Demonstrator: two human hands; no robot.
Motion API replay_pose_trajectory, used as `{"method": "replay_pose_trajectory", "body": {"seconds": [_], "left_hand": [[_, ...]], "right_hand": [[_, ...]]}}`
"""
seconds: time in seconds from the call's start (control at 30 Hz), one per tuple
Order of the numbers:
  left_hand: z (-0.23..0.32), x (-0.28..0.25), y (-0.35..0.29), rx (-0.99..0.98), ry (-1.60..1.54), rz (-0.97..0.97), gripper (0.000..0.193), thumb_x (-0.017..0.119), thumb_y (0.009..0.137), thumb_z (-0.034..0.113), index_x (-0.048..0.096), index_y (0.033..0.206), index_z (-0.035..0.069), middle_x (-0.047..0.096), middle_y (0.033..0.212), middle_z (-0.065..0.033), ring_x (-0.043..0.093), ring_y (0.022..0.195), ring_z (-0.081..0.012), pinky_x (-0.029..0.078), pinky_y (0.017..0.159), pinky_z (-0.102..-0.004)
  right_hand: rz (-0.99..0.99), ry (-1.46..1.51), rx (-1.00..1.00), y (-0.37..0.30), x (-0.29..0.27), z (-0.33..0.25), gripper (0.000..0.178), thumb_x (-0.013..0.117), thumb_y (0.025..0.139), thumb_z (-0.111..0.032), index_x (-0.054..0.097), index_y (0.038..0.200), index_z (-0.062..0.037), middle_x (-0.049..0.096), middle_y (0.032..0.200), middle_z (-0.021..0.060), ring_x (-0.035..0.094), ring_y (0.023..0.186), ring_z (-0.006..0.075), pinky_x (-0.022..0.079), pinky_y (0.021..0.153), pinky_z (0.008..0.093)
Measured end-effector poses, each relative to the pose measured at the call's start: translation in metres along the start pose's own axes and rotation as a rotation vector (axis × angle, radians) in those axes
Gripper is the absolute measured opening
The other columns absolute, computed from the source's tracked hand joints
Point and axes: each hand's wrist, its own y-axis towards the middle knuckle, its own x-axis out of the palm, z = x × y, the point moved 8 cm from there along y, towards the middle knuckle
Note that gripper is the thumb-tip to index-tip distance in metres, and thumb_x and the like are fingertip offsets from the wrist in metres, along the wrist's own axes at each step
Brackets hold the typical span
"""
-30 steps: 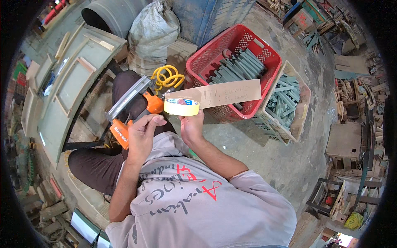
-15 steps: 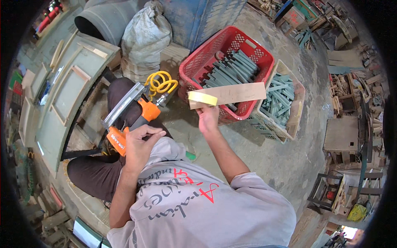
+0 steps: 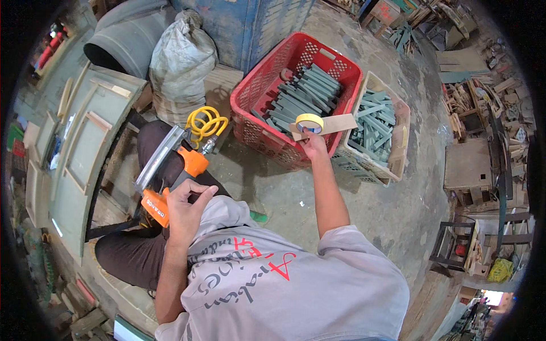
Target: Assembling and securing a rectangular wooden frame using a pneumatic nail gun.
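Note:
My right hand (image 3: 314, 146) grips a yellow roll of tape (image 3: 310, 123) at the near edge of the red basket. Its fingertips are partly hidden behind the roll. Beneath the roll, a flat brown strip (image 3: 339, 123) that looks like cardboard lies across the basket's rim. My left hand (image 3: 187, 207) is closed in front of my lap, thumb close to the fingers; whatever is pinched there, if anything, does not show. Just beyond it, an orange and silver nail gun (image 3: 192, 161) rests across my leg, its lower end partly covered by the hand.
The red basket (image 3: 244, 116) holds several grey-green strips (image 3: 310, 94). A cream crate (image 3: 402, 133) beside it holds shorter pieces. A coiled yellow hose (image 3: 196, 122) lies by the nail gun. Left stand a greenish panel (image 3: 68, 182) and a white sack (image 3: 182, 68); scrap wood (image 3: 466, 108) is piled right.
My right hand has moved right with the tape roll and turned it, so its round opening now shows. The brown strip sits lower and more covered. My left hand has hardly changed.

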Motion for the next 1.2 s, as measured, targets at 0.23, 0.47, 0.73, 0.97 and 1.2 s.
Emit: {"method": "replay_pose_trajectory", "body": {"seconds": [0.23, 0.47, 0.73, 0.97, 1.2], "left_hand": [[0.001, 0.002, 0.000, 0.035, 0.010, -0.024, 0.014, 0.074, 0.079, 0.000, 0.060, 0.076, -0.001, 0.062, 0.073, -0.0025, 0.056, 0.069, -0.0067, 0.044, 0.064, -0.0211], [0.001, 0.000, -0.002, 0.006, -0.011, -0.009, 0.013, 0.073, 0.080, 0.001, 0.061, 0.077, -0.001, 0.064, 0.075, -0.0034, 0.057, 0.071, -0.0068, 0.045, 0.066, -0.0214], [0.003, 0.000, -0.002, 0.022, 0.036, -0.031, 0.012, 0.073, 0.080, 0.001, 0.061, 0.078, -0.002, 0.064, 0.075, -0.0037, 0.057, 0.071, -0.0071, 0.046, 0.068, -0.0220], [0.003, -0.003, -0.003, 0.032, 0.006, -0.015, 0.012, 0.073, 0.081, 0.001, 0.061, 0.079, -0.002, 0.064, 0.076, -0.0035, 0.057, 0.072, -0.0070, 0.046, 0.069, -0.0218], [0.002, -0.003, -0.003, 0.048, 0.007, -0.022, 0.011, 0.071, 0.082, 0.001, 0.060, 0.080, 0.000, 0.064, 0.078, -0.0038, 0.058, 0.072, -0.0076, 0.047, 0.068, -0.0222]], "right_hand": [[0.038, -0.146, -0.029, 0.009, -0.013, -0.002, 0.039, 0.060, 0.083, 0.004, 0.052, 0.120, -0.0059, 0.058, 0.116, 0.0067, 0.056, 0.107, 0.0243, 0.044, 0.088, 0.0410], [-0.100, -0.259, 0.006, -0.013, -0.014, -0.014, 0.041, 0.059, 0.082, 0.004, 0.052, 0.121, -0.0065, 0.061, 0.109, 0.0071, 0.059, 0.105, 0.0238, 0.048, 0.089, 0.0413], [0.205, -0.587, -0.274, -0.052, -0.017, -0.048, 0.056, 0.060, 0.080, 0.004, 0.040, 0.132, -0.0048, 0.054, 0.122, 0.0169, 0.059, 0.107, 0.0326, 0.056, 0.079, 0.0472], [0.315, -1.302, -0.586, -0.029, -0.040, -0.058, 0.055, 0.069, 0.079, -0.018, 0.050, 0.128, -0.0045, 0.048, 0.122, 0.0267, 0.051, 0.111, 0.0407, 0.042, 0.096, 0.0432], [0.406, -1.279, -0.536, -0.023, -0.065, -0.083, 0.036, 0.062, 0.081, -0.024, 0.061, 0.110, -0.0042, 0.068, 0.091, 0.0156, 0.065, 0.088, 0.0343, 0.049, 0.079, 0.0431]]}}
